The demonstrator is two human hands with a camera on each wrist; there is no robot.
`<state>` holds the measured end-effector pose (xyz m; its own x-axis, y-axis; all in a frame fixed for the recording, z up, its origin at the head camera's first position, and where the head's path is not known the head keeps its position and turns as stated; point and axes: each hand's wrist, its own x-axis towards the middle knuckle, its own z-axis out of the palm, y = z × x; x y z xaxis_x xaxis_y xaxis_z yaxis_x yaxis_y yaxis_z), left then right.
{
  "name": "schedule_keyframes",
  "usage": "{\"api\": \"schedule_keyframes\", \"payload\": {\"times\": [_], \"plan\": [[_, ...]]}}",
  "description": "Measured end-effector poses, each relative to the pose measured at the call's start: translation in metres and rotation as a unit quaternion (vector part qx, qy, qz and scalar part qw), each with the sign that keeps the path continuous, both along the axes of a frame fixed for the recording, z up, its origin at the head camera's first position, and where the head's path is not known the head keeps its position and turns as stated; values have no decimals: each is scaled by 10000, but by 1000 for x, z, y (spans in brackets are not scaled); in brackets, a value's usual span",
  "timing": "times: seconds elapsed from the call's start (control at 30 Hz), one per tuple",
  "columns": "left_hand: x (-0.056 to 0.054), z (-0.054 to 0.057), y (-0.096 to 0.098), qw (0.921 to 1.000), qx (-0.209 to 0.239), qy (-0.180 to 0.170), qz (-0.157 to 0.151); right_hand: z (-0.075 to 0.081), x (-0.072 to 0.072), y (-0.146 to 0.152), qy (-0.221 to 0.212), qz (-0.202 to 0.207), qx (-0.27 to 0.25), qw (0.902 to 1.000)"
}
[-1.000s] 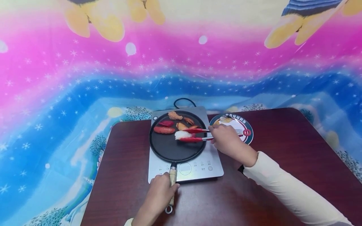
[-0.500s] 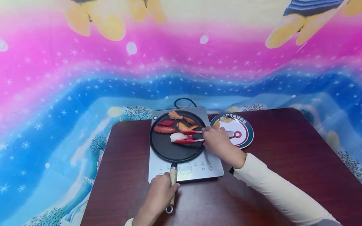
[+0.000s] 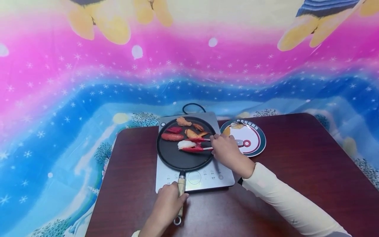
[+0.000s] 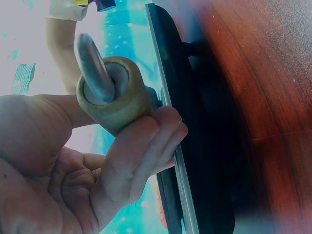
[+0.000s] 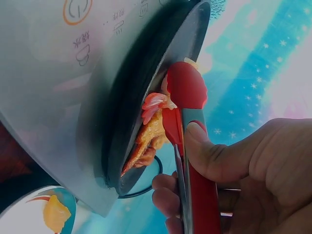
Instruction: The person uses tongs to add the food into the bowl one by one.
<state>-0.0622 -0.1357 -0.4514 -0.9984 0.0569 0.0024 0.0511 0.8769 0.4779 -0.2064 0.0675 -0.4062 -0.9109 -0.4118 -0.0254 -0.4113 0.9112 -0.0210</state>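
Note:
My left hand (image 3: 168, 200) grips the wooden handle (image 3: 181, 187) of a round black frying pan (image 3: 183, 162). Up close in the left wrist view, the handle (image 4: 119, 114) ends in a metal hanging loop, with fingers curled beneath it. My right hand (image 3: 227, 149) holds metal tongs with red tips (image 3: 193, 149). Between those tips, low over the pan, lies a white piece of food (image 3: 185, 144) with a pinkish-red end. The right wrist view shows my thumb on the red side of the tongs (image 5: 202, 190) and the fan-shaped red end (image 5: 152, 105) beside the tips.
Also in the pan are a sausage (image 3: 172, 137), a dark red piece (image 3: 175, 130), a fried piece (image 3: 183, 121) and a golden wing (image 3: 192, 133). The pan sits on a silver induction cooker (image 3: 226, 179). Right of it stands a green-rimmed plate (image 3: 262, 144) on the brown table (image 3: 311, 154).
My right hand has moved left with the tongs, carrying the white piece further toward the pan's middle. Over the last half second it has barely shifted. My left hand stays on the handle.

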Motion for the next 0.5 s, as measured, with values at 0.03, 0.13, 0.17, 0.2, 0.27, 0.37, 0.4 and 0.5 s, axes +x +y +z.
{"api": "schedule_keyframes", "payload": {"times": [0.03,0.13,0.17,0.2,0.27,0.37,0.4,0.5], "plan": [[0,0,0,10000,-3,-5,3,-1,0,0,-11,-7,-22,10000],[0,1,0,10000,5,-51,21,-2,0,1,-17,24,-57,10000],[0,1,1,10000,6,-64,26,-3,0,1,-27,32,-72,10000],[0,2,1,10000,10,-75,31,-4,0,1,-42,42,-87,9999],[0,2,1,10000,13,-93,33,-4,0,1,-76,55,-110,9999],[0,1,1,10000,24,-67,30,-6,1,1,-97,84,-125,9998],[0,1,1,10000,33,-51,31,-6,1,1,-90,101,-125,9998],[1,1,1,10000,55,-11,29,-8,1,2,-72,128,-118,9998]]}}
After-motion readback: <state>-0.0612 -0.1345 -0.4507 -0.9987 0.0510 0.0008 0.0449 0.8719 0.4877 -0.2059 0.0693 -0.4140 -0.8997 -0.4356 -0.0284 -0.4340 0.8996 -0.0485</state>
